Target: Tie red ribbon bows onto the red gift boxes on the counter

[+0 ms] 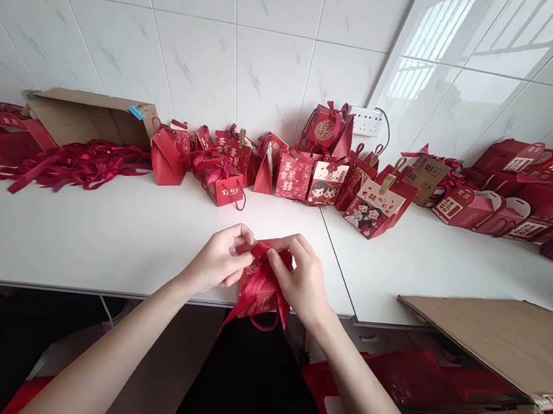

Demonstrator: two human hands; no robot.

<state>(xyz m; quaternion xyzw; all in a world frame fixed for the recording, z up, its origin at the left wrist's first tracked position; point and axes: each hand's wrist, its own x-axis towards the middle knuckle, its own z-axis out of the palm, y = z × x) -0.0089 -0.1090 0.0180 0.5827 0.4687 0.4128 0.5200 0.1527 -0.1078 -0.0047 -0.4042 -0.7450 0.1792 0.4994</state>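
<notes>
Head view: box (267, 302) at frame centre, slightly low, over the near edge of the tabletop (161, 246); ribbon (258, 282) across its top, tails hanging. Left hand (220, 257) and right hand (301, 277) close together, each with thumb and finger pinched on the ribbon. Step, as judged: knotting the ribbon. Next move probably calls for drawing it snug evenly, box kept steady. Ribbon pile (80, 163) at left of frame.

I see the nearest ribbon (256, 283) as glossy crimson, and the nearest box (267, 302) as red with pale gold characters. I also get white tiles (189, 55) streaked grey, and a plain white tabletop (151, 239).
</notes>
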